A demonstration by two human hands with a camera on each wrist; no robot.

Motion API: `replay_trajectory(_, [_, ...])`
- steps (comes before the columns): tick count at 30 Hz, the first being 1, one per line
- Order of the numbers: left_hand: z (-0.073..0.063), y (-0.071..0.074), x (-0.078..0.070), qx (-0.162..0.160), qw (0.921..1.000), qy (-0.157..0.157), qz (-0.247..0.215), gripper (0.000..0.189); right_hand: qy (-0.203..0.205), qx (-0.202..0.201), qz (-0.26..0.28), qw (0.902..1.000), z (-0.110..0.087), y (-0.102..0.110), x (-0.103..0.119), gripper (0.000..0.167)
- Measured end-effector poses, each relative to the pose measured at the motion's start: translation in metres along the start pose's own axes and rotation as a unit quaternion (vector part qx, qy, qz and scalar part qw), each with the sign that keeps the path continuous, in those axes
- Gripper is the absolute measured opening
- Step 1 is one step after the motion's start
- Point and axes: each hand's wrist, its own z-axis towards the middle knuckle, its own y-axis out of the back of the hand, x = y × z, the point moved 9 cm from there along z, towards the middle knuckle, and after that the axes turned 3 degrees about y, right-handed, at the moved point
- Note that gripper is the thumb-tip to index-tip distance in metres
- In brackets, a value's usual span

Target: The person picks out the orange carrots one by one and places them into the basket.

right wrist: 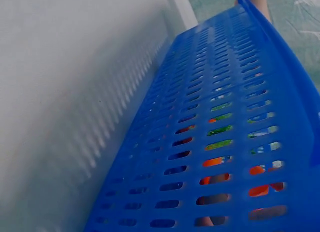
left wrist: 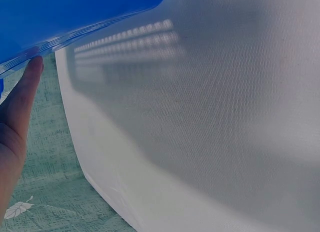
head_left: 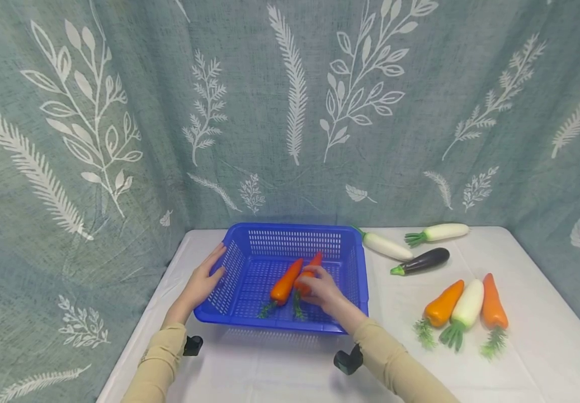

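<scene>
Nearest, the white surface (head_left: pixel 269 369) was seen, w/ dark wrist devices (head_left: pixel 192 345) slung beneath both wrists. On it, the blue basket (head_left: pixel 269 324) was set a bit nr centre.

Inside, the held carrot (head_left: pixel 317 259) was placed approx. 3 o'c of basket middle, tip twd 1, leaves twd 6–7; whether the basket floor was touched can't be told. Just beside it, at 9 o'c, a second carrot (head_left: pixel 286 284) was laid.

For the step in hand (carrot handled in basket), a light grip nr the thick end was judged best, w/ the hand raised straight up after any release, so the neighbour wouldn't be rolled; basket best steadied at 9 o'c.

Pose: R hand (head_left: pixel 324 290) was brought over the front rim from 5 o'c, fingers & thumb curled, carrot pinched (exact contact partly hidden). L hand (head_left: pixel 203 286) was laid along the rim at 9 o'c, fingers straight twd 1, thumb apart, nothing gripped.

Further out, btw 3 & 4 o'c, two carrots (head_left: pixel 492 305) were laid either side of a white radish (head_left: pixel 471 302); nr 3, an eggplant (head_left: pixel 423 261). Farthest, a leaf-print curtain (head_left: pixel 259 112) was hung at 12.
</scene>
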Motion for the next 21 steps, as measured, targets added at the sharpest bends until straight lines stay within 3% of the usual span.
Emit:
replay_trajectory(10, [0.000, 0.000, 0.000, -0.001, 1.0000, -0.001, 0.004, 0.050, -0.030, 0.020, -0.040, 0.9985, 0.003, -0.010, -0.007, 0.045])
replay_trajectory(21, [0.001, -0.001, 0.001, 0.006, 1.0000, 0.005, -0.005, 0.051, -0.035, 0.035, -0.105, 0.9933, 0.003, -0.015, -0.010, 0.043])
